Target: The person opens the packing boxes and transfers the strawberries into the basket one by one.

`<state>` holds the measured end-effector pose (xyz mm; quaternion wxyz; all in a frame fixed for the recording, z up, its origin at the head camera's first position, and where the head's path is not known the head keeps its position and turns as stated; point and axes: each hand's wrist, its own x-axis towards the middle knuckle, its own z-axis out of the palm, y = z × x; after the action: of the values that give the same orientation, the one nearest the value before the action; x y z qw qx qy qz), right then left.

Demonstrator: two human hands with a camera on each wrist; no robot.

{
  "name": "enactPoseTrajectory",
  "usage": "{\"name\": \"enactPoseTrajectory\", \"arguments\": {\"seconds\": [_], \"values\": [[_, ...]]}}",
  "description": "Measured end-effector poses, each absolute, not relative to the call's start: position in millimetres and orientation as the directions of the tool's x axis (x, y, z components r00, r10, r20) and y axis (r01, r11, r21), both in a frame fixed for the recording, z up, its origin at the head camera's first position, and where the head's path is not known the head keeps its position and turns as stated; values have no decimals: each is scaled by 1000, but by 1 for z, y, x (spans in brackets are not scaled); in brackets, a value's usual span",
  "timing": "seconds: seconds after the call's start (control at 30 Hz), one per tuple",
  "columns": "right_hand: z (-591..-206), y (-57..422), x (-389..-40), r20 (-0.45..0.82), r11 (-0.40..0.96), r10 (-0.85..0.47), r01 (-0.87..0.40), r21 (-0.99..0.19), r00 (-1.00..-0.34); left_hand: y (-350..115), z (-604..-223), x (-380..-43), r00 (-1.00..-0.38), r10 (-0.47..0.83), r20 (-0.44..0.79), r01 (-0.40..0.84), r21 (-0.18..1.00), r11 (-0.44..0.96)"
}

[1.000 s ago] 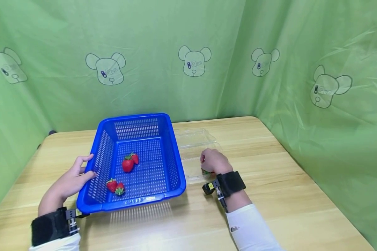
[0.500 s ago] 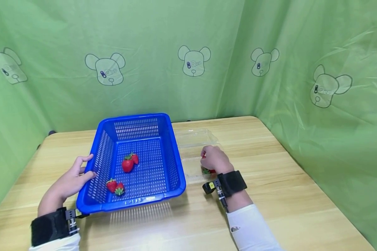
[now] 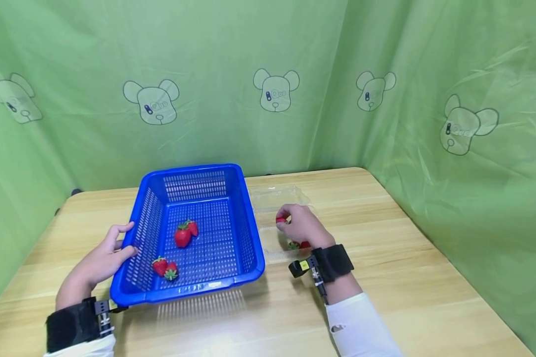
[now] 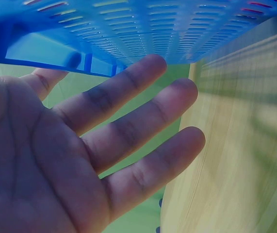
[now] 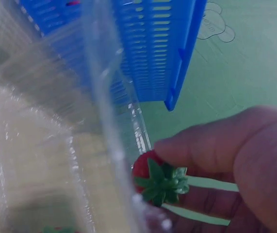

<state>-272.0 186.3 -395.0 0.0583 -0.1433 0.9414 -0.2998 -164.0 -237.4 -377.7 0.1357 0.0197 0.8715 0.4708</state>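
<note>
My left hand (image 3: 99,259) holds the left rim of a blue plastic basket (image 3: 252,233) between thumb and forefinger; in the left wrist view the other fingers (image 4: 177,94) stretch out loosely below the rim. The basket is tilted, its near edge raised above the table. Several red strawberries (image 3: 182,237) with green leaves lie in it. My right hand (image 3: 305,225) pinches one strawberry (image 5: 145,167) between thumb and fingers, over a clear plastic clamshell box (image 3: 268,240). Below the hand, more strawberries (image 3: 293,245) show at the box's near right corner, partly hidden by the wrist.
The box's clear lid (image 3: 274,197) lies folded back toward the far edge of the wooden table (image 3: 411,277). Basket and box stand side by side, the box close at the basket's right. A green curtain (image 3: 214,54) with bear-head prints hangs behind and at both sides.
My right hand has lifted and shifted a little left with a strawberry in its fingers, uncovering strawberries in the box. The left hand and basket have stayed in place.
</note>
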Motion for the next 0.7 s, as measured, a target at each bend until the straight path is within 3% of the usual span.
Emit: {"name": "enactPoseTrajectory", "arguments": {"seconds": [0.7], "values": [[-382, 180, -267, 122, 737, -355, -358, -574, -927, -240, -381, -167, -964, 174, -201, -81, 845, 529]]}}
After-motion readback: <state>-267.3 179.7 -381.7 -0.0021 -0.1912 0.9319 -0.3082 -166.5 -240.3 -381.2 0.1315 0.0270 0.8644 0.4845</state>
